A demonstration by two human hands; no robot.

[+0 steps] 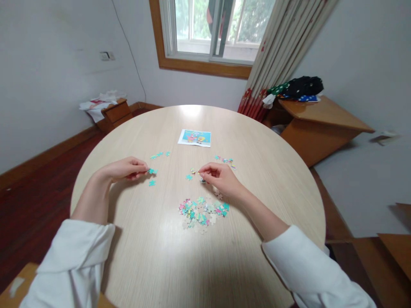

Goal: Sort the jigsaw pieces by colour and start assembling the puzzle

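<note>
Puzzle pieces point(201, 210) lie on the table point(144, 265), most heaped midway between its left and right edges. Toward the left edge, the left hand point(130, 168) pinches a teal piece point(153, 171) between thumb and forefinger, other fingers curled in. Toward the far edge lies a card point(195, 137). Farther right, the right hand point(221, 177) has thumb and forefinger together on a small piece point(198, 172).

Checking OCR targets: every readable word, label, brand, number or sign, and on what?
No readable text.
Rectangular blue-and-white paper picture: possible top lettering, too small.
Small teal, pink and pale jigsaw pieces: none legible.
Crumpled white material with red marks: too blurred.
</note>
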